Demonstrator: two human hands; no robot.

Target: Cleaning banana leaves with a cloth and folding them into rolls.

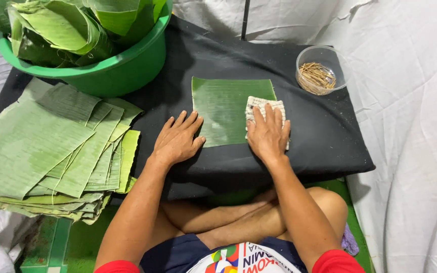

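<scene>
A square piece of green banana leaf (pixel 222 108) lies flat on a black cloth pad (pixel 309 131). My left hand (pixel 177 139) rests palm down with fingers spread, pressing the leaf's left edge. My right hand (pixel 267 134) presses a folded pale checked rag (pixel 260 104) onto the leaf's right side, fingers flat over the rag.
A stack of cut banana leaf sheets (pixel 41 149) lies at the left. A green plastic basin (pixel 122 68) full of rolled leaves stands at the back left. A clear bowl (pixel 322 68) of thin wooden sticks sits at the back right. White sheeting surrounds the pad.
</scene>
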